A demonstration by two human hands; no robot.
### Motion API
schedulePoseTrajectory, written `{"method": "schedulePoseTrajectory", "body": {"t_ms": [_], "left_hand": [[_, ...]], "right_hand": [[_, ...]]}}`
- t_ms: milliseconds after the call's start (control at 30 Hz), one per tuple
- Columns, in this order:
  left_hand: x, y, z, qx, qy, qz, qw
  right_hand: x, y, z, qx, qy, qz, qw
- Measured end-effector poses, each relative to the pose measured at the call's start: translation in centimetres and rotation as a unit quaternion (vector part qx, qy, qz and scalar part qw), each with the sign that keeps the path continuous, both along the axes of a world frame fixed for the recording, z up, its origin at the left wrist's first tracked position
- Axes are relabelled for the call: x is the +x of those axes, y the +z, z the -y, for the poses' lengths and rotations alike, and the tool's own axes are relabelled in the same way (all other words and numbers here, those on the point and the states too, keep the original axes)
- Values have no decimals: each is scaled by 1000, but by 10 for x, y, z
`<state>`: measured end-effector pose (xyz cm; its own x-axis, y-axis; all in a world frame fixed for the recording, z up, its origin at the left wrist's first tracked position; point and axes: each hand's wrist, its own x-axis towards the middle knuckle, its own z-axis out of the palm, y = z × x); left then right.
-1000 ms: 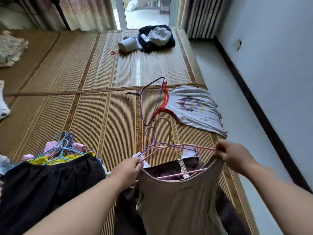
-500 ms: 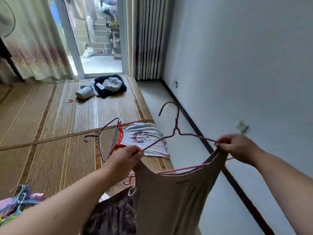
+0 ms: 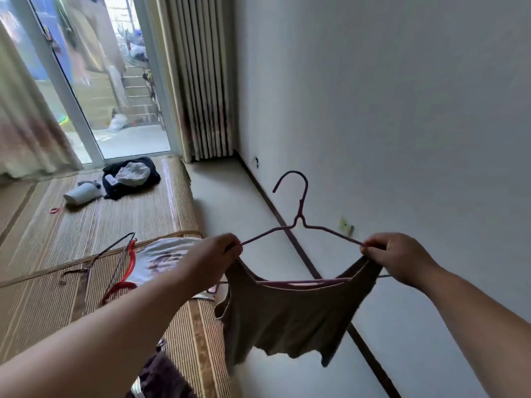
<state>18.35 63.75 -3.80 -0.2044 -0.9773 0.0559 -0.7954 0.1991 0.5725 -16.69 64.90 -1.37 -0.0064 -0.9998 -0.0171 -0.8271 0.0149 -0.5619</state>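
Observation:
A brown sleeveless top hangs in the air on a pink-purple wire hanger, hook upward. My left hand grips the top's left shoulder strap together with the hanger's left end. My right hand pinches the right strap and the hanger's right end. The garment's hem dangles free above the floor beside the white wall.
A straw mat covers the floor at left, with a white printed shirt, a red hanger and a dark hanger on it. Dark clothes lie by the glass door. A dark garment lies below.
I have lifted the brown top and its hanger off the mat into the air, and my view has swung right toward the wall. Both hands keep their hold.

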Motion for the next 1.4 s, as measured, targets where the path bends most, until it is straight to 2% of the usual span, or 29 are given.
{"method": "schedulePoseTrajectory", "body": {"t_ms": [100, 233, 500, 800, 1000, 1233, 1400], "left_hand": [[-65, 4, 23, 4, 21, 0, 1000], [-105, 7, 45, 7, 38, -13, 999], [-92, -18, 89, 31, 153, -61, 986], [33, -68, 153, 88, 281, -113, 949], [136, -92, 184, 133, 365, -90, 917], [225, -106, 194, 138, 499, -121, 847], [275, -134, 211, 161, 561, -80, 808]], "right_hand": [[-56, 5, 26, -1, 10, -16, 1000], [-97, 11, 63, -17, 16, -23, 999], [-68, -5, 172, -45, 60, -29, 997], [91, -40, 322, -8, 192, -40, 980], [231, -63, 402, 36, 277, -53, 959], [398, -72, 474, 42, 388, -84, 917], [504, -105, 522, 40, 463, -92, 880]]}}
